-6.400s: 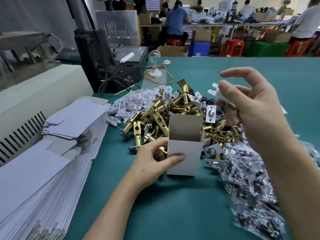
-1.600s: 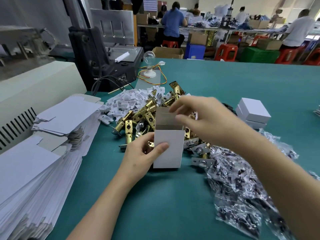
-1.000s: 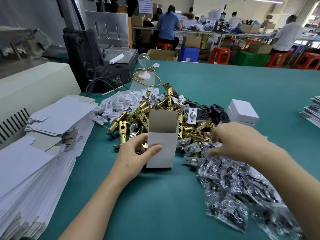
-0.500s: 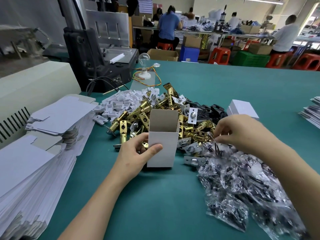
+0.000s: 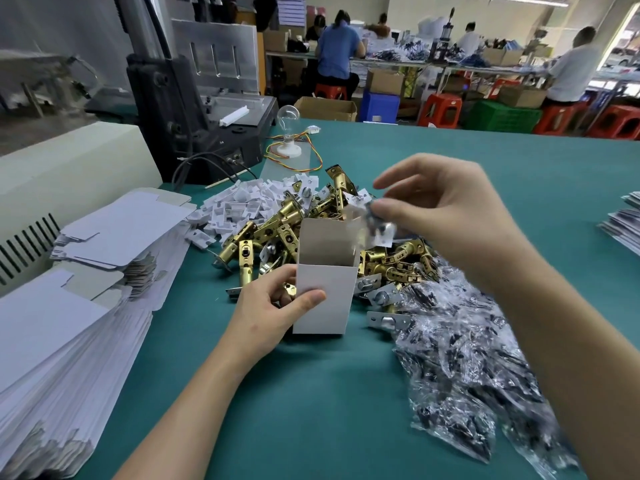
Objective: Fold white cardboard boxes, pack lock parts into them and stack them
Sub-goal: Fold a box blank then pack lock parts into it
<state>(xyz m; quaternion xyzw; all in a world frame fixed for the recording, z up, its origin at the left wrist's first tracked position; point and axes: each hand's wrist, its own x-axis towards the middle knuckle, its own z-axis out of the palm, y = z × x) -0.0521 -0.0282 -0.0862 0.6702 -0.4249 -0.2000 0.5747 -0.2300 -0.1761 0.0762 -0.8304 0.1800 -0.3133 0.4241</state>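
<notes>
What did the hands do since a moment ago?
The right hand rose from the heap of clear packets and now pinches one small packet by the open top of the white box. The left hand still holds the box upright. The brass parts lie as before.

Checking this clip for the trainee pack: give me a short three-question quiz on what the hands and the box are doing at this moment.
1. True or false: the white box stands upright with its top open.
2. What does the right hand pinch above the box? A) a brass latch B) a small clear bag C) a white plastic piece
3. Fill in: the left hand grips the ____.

Key: 1 true; 2 B, though the bag is blurred; 3 white box.
</notes>
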